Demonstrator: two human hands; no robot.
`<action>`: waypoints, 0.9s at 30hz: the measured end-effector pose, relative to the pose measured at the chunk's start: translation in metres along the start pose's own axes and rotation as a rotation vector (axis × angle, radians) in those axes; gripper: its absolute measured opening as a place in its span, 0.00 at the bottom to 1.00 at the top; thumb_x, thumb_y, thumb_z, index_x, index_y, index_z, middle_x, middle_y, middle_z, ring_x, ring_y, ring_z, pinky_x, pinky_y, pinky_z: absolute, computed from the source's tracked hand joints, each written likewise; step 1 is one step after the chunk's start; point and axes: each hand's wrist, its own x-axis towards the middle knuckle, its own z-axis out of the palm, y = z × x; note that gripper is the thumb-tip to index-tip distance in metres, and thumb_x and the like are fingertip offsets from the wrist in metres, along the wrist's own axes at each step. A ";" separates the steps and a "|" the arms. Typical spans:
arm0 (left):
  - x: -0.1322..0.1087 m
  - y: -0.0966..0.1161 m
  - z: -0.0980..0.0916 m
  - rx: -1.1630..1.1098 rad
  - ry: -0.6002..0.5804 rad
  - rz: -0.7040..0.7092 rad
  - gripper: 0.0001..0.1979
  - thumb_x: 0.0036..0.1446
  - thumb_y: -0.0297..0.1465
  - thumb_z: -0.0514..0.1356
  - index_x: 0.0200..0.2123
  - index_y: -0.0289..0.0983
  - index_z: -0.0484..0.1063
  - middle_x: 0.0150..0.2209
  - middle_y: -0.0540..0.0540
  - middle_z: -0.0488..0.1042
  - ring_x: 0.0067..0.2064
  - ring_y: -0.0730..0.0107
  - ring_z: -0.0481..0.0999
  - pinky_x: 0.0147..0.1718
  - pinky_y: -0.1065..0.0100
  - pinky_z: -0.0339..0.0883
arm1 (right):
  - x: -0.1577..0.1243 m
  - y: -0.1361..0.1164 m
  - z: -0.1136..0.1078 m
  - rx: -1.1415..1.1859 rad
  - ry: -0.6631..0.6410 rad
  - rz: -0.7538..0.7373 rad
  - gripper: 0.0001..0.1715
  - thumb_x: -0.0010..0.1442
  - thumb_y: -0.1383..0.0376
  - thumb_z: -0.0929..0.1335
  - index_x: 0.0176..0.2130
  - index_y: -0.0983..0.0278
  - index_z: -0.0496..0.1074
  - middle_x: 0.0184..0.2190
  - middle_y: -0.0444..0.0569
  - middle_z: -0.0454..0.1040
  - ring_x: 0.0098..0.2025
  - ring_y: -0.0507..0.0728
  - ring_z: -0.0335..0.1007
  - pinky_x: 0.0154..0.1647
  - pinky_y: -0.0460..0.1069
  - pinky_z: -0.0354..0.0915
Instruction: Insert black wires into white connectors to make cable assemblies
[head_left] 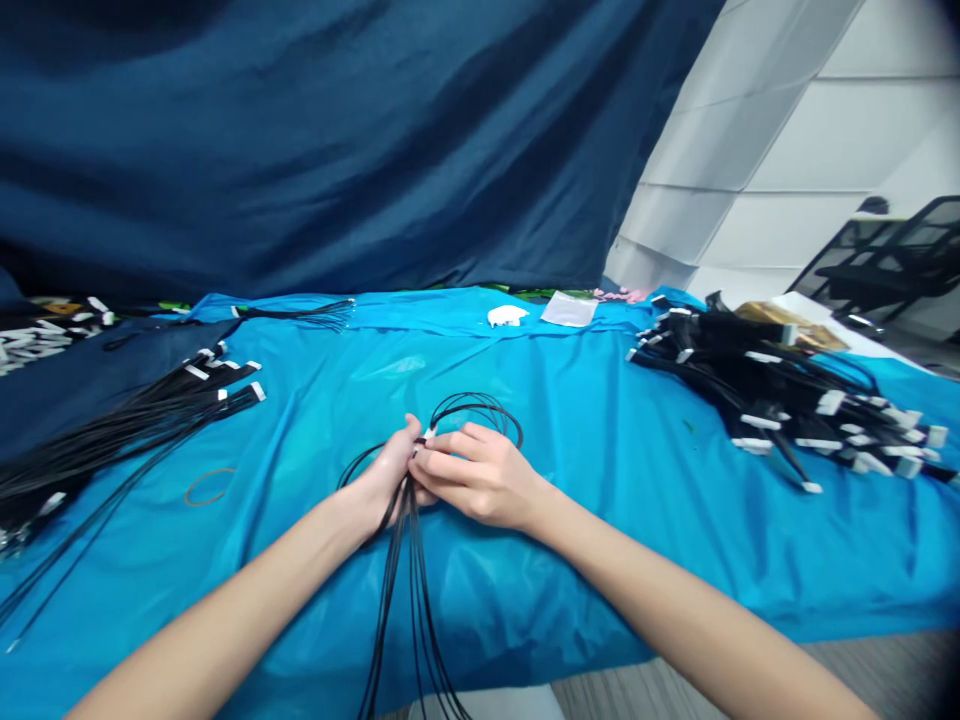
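Note:
Near the front middle of the table, my left hand (386,475) is closed around a bundle of thin black cables (409,580). The loose cable ends hang down over the table's front edge, and part of the bundle loops up behind my hands. My right hand (480,472) pinches at the same spot, fingertips against the left thumb. A small white connector (430,436) shows between the fingers; which fingertips press on it is partly hidden.
Several black cables with white connectors (187,400) lie at the left, near an orange rubber band (210,487). A larger cable pile (772,380) fills the right side. Toward the back are a small cable bundle (300,314), a white scrap (507,315) and a clear bag (570,309).

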 end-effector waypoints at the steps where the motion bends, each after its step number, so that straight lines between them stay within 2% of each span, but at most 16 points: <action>1: -0.001 0.000 0.002 0.014 0.043 -0.002 0.24 0.59 0.43 0.40 0.17 0.36 0.56 0.09 0.55 0.53 0.08 0.81 0.54 0.06 0.78 0.51 | 0.000 0.000 0.001 0.001 -0.001 -0.001 0.15 0.61 0.71 0.61 0.25 0.66 0.70 0.32 0.45 0.72 0.35 0.52 0.63 0.28 0.49 0.54; 3: -0.004 0.001 0.006 0.036 0.105 -0.001 0.24 0.59 0.43 0.40 0.17 0.36 0.55 0.09 0.55 0.52 0.08 0.81 0.53 0.06 0.78 0.51 | -0.001 0.000 0.002 -0.001 0.009 0.017 0.15 0.61 0.71 0.61 0.25 0.66 0.70 0.32 0.45 0.72 0.35 0.52 0.63 0.28 0.49 0.54; 6: -0.007 0.001 0.011 0.045 0.132 -0.001 0.23 0.59 0.43 0.41 0.16 0.36 0.54 0.08 0.56 0.51 0.08 0.82 0.53 0.06 0.79 0.51 | -0.002 -0.002 0.005 -0.001 0.018 0.063 0.12 0.60 0.71 0.61 0.29 0.67 0.71 0.32 0.46 0.73 0.34 0.52 0.62 0.29 0.48 0.55; 8: -0.007 0.001 0.012 0.042 0.129 0.013 0.23 0.59 0.42 0.41 0.17 0.36 0.54 0.09 0.56 0.52 0.07 0.82 0.52 0.06 0.79 0.51 | -0.002 -0.005 0.007 0.060 0.012 0.147 0.09 0.59 0.70 0.62 0.32 0.67 0.71 0.32 0.47 0.72 0.34 0.53 0.62 0.30 0.49 0.57; 10: -0.006 0.000 0.011 0.034 0.119 0.043 0.21 0.59 0.41 0.42 0.18 0.36 0.55 0.09 0.56 0.53 0.08 0.82 0.53 0.06 0.79 0.50 | 0.000 -0.008 0.008 0.201 0.034 0.327 0.07 0.57 0.68 0.63 0.33 0.66 0.71 0.32 0.48 0.72 0.34 0.53 0.61 0.33 0.49 0.59; 12: -0.005 0.000 0.009 0.011 0.086 0.056 0.21 0.58 0.42 0.44 0.18 0.36 0.55 0.10 0.56 0.52 0.08 0.83 0.52 0.06 0.80 0.48 | 0.003 -0.009 0.008 0.414 0.095 0.574 0.05 0.55 0.68 0.64 0.31 0.65 0.71 0.32 0.47 0.71 0.34 0.52 0.62 0.35 0.48 0.61; 16: -0.005 0.002 0.006 -0.053 -0.064 -0.051 0.22 0.58 0.44 0.43 0.18 0.36 0.54 0.11 0.58 0.48 0.09 0.85 0.48 0.07 0.81 0.41 | 0.010 -0.003 0.001 0.945 0.309 1.094 0.04 0.52 0.66 0.66 0.28 0.66 0.69 0.30 0.47 0.70 0.34 0.52 0.66 0.34 0.47 0.65; 19: -0.006 0.004 0.005 -0.070 -0.123 -0.074 0.23 0.58 0.45 0.41 0.18 0.36 0.54 0.12 0.58 0.47 0.09 0.84 0.47 0.07 0.81 0.38 | 0.011 0.007 -0.007 1.296 0.484 1.337 0.07 0.51 0.63 0.67 0.27 0.66 0.68 0.29 0.46 0.71 0.35 0.53 0.68 0.38 0.49 0.67; 21: -0.006 0.004 0.005 -0.062 -0.136 -0.076 0.23 0.58 0.45 0.41 0.19 0.36 0.53 0.12 0.58 0.46 0.09 0.84 0.47 0.08 0.80 0.36 | 0.010 0.013 -0.012 1.464 0.576 1.383 0.08 0.50 0.62 0.68 0.28 0.65 0.67 0.27 0.44 0.70 0.34 0.52 0.69 0.39 0.50 0.67; 23: -0.004 0.003 0.004 -0.053 -0.140 -0.080 0.23 0.58 0.45 0.40 0.19 0.36 0.53 0.12 0.58 0.46 0.09 0.84 0.47 0.08 0.80 0.35 | 0.010 0.018 -0.015 1.557 0.656 1.394 0.09 0.49 0.62 0.69 0.29 0.64 0.67 0.25 0.41 0.67 0.29 0.49 0.67 0.37 0.49 0.68; 25: -0.002 0.002 0.003 -0.045 -0.153 -0.079 0.23 0.57 0.46 0.40 0.19 0.36 0.52 0.12 0.58 0.46 0.09 0.84 0.46 0.09 0.80 0.35 | 0.009 0.022 -0.018 1.560 0.715 1.403 0.09 0.49 0.62 0.69 0.31 0.64 0.67 0.23 0.39 0.64 0.25 0.47 0.63 0.28 0.45 0.66; 27: 0.000 0.000 0.001 -0.027 -0.165 -0.062 0.22 0.57 0.47 0.39 0.19 0.37 0.51 0.13 0.58 0.47 0.10 0.84 0.46 0.09 0.79 0.35 | 0.009 0.024 -0.021 1.454 0.736 1.402 0.10 0.50 0.61 0.68 0.34 0.64 0.69 0.24 0.40 0.62 0.21 0.46 0.59 0.18 0.41 0.59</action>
